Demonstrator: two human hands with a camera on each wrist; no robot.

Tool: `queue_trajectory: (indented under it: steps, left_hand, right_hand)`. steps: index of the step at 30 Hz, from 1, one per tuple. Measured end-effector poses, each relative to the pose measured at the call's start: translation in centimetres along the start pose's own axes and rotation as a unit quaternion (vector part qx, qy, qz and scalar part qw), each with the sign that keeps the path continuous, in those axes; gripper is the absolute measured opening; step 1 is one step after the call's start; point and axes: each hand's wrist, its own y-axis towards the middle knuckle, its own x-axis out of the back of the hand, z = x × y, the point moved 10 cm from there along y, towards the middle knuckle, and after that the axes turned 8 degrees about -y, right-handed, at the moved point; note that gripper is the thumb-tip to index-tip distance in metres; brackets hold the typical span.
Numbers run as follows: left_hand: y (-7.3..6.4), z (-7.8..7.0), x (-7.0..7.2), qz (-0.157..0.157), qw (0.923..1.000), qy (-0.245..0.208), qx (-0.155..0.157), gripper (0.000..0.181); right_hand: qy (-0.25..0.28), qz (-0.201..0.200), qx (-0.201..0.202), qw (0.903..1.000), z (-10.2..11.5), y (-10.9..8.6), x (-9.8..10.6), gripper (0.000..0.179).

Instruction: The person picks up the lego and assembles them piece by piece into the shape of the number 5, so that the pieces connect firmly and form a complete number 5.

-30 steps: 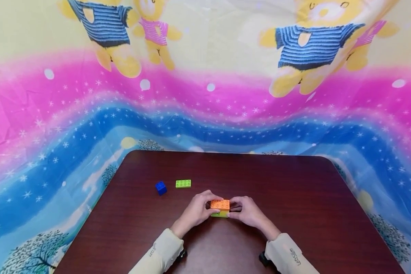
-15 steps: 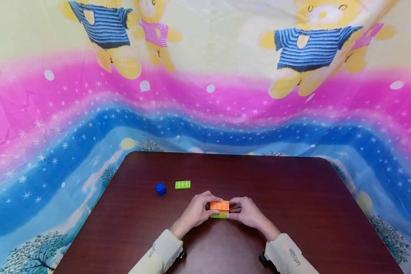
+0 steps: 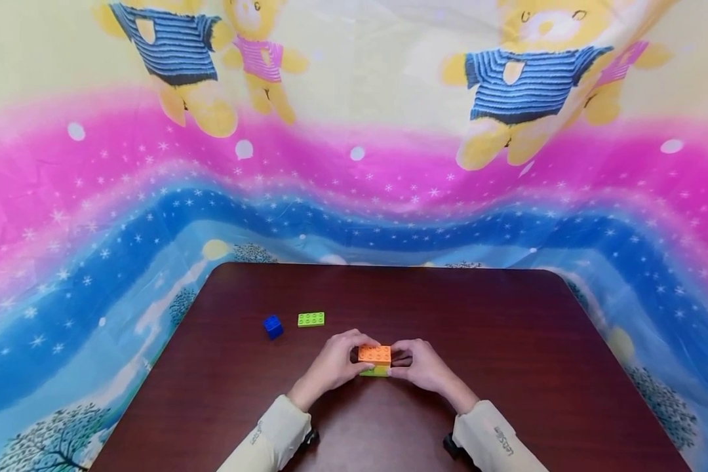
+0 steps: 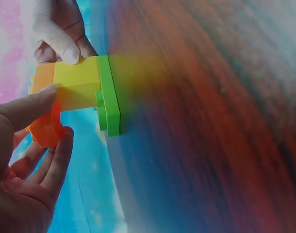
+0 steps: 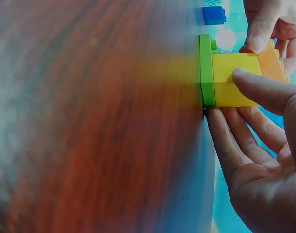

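A small stack of toy building bricks stands upright on the table between both hands. At its bottom is a thin green plate (image 5: 205,73), with a yellow brick (image 5: 228,94) above its right part. An orange brick (image 3: 374,354) lies on top and juts out to the left over a gap above the plate. My left hand (image 3: 332,366) pinches the overhanging end of the orange brick, thumb in front and fingers behind. From the other side my right hand (image 3: 423,364) holds the yellow brick, its thumb (image 5: 264,94) on the near face and fingers at the right end.
Farther back on the dark wooden table (image 3: 478,314), to the left, a blue brick (image 3: 273,326) and a loose lime-green studded plate (image 3: 311,319) lie apart from each other. A patterned cloth (image 3: 354,196) hangs behind and around the table.
The head view has shifted slightly, so the whole scene sits a little farther left. Both hands keep their hold on the stack, with no clear movement of the bricks.
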Motion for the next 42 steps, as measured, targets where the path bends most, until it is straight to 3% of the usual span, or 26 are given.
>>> queue_trajectory:
  steps: [17,34,42]
  left_hand:
    - [-0.6,0.3,0.3,-0.009,0.9996,-0.025,0.012,0.044]
    - [-1.2,1.1,1.0,-0.017,0.9983,-0.050,0.026,0.041]
    - [-1.4,1.2,1.4,-0.022,0.9977,-0.062,0.018,0.043]
  right_hand:
    - [-0.007,0.003,0.007,0.9999,0.0,0.1,-0.1,0.030]
    - [-0.023,0.002,0.006,0.9997,0.1,0.1,-0.4,0.031]
    - [-0.032,-0.003,0.022,0.9992,0.5,-0.1,-0.1,0.038]
